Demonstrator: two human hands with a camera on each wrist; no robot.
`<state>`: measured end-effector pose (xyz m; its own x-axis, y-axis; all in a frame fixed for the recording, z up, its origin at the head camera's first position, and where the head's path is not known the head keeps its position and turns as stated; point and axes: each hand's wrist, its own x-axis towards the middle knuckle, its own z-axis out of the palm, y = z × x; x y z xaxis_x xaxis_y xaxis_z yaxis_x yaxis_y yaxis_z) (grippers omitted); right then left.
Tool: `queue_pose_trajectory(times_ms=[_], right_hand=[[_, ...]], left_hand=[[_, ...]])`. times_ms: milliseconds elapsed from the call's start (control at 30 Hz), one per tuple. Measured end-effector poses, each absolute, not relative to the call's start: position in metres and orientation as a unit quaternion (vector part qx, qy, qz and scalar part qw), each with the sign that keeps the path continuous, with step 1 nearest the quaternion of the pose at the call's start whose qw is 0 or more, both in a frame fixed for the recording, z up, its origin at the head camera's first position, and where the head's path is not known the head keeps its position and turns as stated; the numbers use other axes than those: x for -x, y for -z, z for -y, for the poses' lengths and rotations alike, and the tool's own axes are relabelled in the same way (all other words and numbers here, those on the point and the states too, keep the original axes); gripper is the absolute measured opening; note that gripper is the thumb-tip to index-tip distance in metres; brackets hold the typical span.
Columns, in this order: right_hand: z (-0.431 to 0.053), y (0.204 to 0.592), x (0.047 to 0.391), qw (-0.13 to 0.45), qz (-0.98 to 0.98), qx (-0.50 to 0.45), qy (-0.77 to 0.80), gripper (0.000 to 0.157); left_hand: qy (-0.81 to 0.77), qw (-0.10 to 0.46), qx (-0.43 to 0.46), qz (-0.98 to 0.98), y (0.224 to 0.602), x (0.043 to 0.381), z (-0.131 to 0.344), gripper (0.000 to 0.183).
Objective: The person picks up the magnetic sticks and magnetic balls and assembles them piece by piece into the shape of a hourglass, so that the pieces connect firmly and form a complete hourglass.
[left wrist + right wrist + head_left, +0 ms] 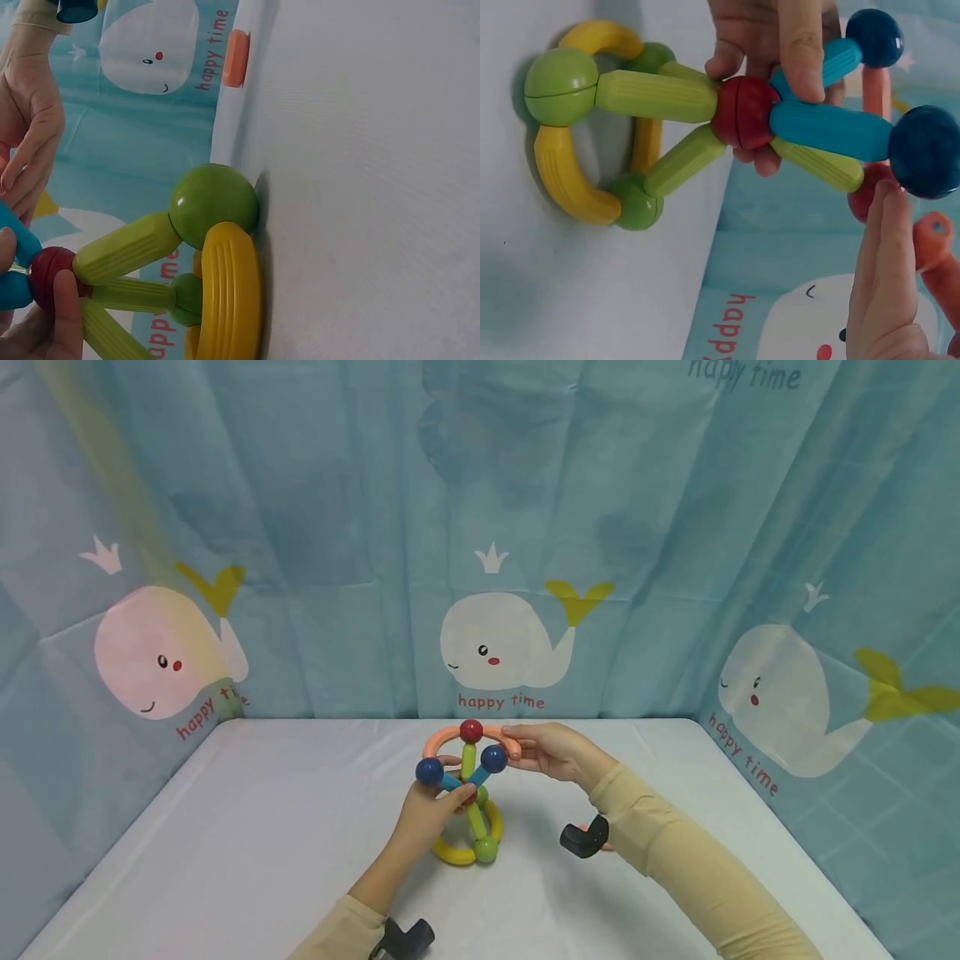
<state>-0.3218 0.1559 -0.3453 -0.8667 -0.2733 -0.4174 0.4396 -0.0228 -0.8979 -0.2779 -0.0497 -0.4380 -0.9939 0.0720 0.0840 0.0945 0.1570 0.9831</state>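
A toy of balls and rods stands on the table, its base a ring of yellow curved rods and green balls. Green rods rise from there to a central red ball. My left hand grips the toy around that ball, thumb near the blue rods. Those rods end in dark blue balls. Another green rod carries the upper red ball, with orange curved rods on both sides. My right hand pinches the right-hand orange curved rod, whose far end points free.
Another orange piece lies on the white table, partly behind the right wrist's camera in the head view. A blue curtain with whale prints hangs behind and at both sides.
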Motion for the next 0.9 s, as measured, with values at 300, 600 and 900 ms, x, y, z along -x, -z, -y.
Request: queue_pose_trajectory(times_ms=[300, 600, 900], right_hand=[[-0.1531, 0.345, 0.3206, 0.247, -0.66, -0.068, 0.706, 0.036], [-0.152, 0.3444, 0.319, 0.237, -0.664, -0.068, 0.706, 0.035], [-0.1499, 0.3472, 0.3182, 0.229, -0.666, -0.063, 0.707, 0.038]], left_hand=[[0.651, 0.006, 0.059, 0.756, 0.4334, 0.2779, 0.0503, 0.025], [0.663, -0.015, 0.073, 0.745, 0.4326, 0.2802, 0.0523, 0.029], [0.667, -0.022, 0.085, 0.74, 0.4327, 0.2819, 0.0526, 0.026]])
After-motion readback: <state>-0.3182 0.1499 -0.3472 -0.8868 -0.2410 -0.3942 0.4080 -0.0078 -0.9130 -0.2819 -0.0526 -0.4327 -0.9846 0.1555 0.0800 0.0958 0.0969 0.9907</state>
